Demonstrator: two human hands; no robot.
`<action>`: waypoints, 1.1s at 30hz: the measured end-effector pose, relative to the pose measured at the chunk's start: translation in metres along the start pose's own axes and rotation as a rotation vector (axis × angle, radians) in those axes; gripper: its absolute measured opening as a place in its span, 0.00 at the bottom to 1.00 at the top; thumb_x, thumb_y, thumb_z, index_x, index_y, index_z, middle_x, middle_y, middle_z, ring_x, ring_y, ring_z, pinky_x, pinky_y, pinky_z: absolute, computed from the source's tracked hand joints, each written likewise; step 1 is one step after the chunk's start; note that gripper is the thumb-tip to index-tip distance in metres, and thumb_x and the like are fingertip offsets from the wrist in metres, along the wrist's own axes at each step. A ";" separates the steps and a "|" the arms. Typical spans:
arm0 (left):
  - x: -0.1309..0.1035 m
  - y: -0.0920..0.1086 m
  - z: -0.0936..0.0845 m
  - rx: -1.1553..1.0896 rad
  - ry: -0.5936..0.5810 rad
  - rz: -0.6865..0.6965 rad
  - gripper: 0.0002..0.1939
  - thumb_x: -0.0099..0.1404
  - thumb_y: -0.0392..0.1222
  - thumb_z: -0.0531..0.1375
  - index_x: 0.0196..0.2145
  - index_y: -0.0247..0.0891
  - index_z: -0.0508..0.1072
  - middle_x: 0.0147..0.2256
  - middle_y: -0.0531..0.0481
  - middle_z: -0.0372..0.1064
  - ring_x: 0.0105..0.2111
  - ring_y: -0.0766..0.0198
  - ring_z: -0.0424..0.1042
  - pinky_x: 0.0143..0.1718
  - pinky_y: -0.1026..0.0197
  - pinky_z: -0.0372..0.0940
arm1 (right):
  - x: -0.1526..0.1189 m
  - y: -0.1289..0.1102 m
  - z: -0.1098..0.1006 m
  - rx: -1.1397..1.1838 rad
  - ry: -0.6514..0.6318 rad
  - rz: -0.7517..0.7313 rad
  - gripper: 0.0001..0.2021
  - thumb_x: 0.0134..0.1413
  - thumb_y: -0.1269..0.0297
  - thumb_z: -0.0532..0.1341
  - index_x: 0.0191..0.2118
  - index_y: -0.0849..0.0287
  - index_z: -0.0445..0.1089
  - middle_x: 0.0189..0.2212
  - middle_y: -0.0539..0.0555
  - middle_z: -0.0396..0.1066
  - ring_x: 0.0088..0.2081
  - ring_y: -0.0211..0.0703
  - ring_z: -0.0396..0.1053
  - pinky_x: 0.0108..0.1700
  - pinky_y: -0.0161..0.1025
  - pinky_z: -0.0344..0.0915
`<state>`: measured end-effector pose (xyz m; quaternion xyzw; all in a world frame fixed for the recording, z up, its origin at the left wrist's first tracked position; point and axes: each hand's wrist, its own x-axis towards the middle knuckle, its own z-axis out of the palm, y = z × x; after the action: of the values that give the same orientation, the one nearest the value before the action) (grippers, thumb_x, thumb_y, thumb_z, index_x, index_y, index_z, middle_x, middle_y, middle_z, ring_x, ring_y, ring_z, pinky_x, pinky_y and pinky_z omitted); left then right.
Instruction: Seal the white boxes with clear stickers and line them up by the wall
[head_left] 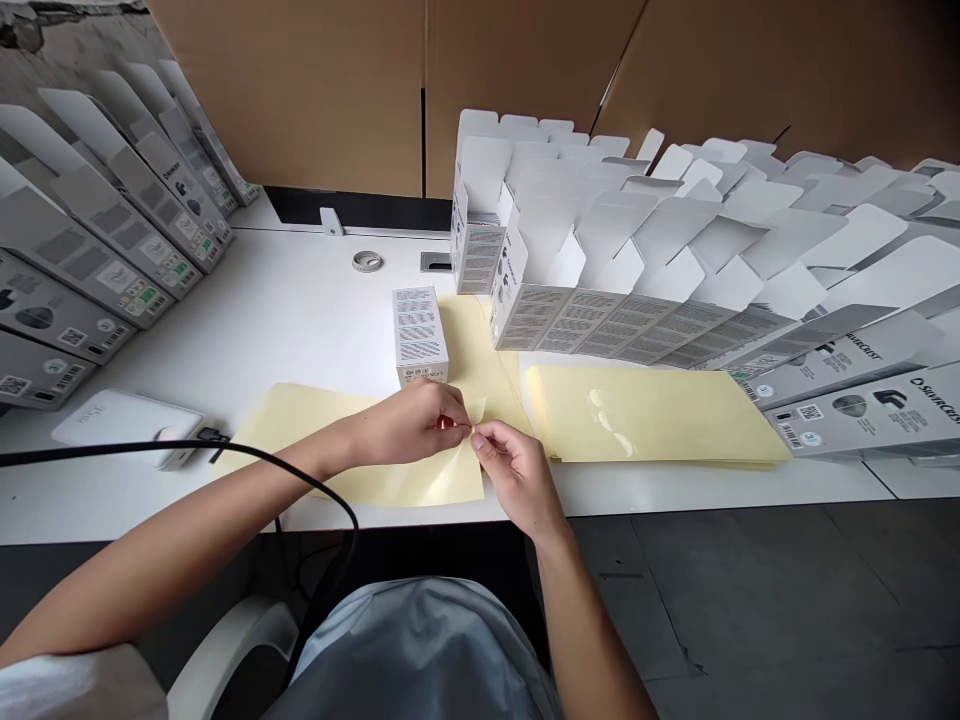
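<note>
Both hands meet above a yellow sheet [300, 420] near the table's front edge. My left hand [412, 420] is closed, its fingertips pinching at the sheet's right end. Touching or almost touching it, my right hand [517, 470] is closed too, thumb against forefinger; what lies between its fingertips is too small to name. Just behind the hands stands a small printed white box [420, 330]. Another yellow sheet [480, 350] lies under and beside that box. To the right is a stack of yellow sheets [660, 415] with a few clear pieces on top.
Rows of open-flapped boxes [615, 310] fill the back right, and more boxes [112, 240] stand at the left. A tape roll [367, 261] lies at the back. A white power bank [127, 425] and a black cable [262, 452] are at the left.
</note>
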<state>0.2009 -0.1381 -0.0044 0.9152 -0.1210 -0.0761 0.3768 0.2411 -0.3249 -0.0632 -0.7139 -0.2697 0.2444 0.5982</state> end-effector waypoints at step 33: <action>0.006 -0.003 -0.004 -0.059 -0.036 0.044 0.11 0.62 0.32 0.56 0.27 0.34 0.77 0.30 0.48 0.73 0.28 0.66 0.69 0.28 0.65 0.59 | -0.001 0.006 -0.003 0.060 -0.027 0.031 0.15 0.63 0.51 0.57 0.31 0.58 0.65 0.23 0.46 0.53 0.26 0.36 0.50 0.26 0.34 0.48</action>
<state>0.2086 -0.1347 -0.0041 0.8992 -0.1453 -0.0879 0.4032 0.2428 -0.3289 -0.0682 -0.6963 -0.2592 0.2713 0.6119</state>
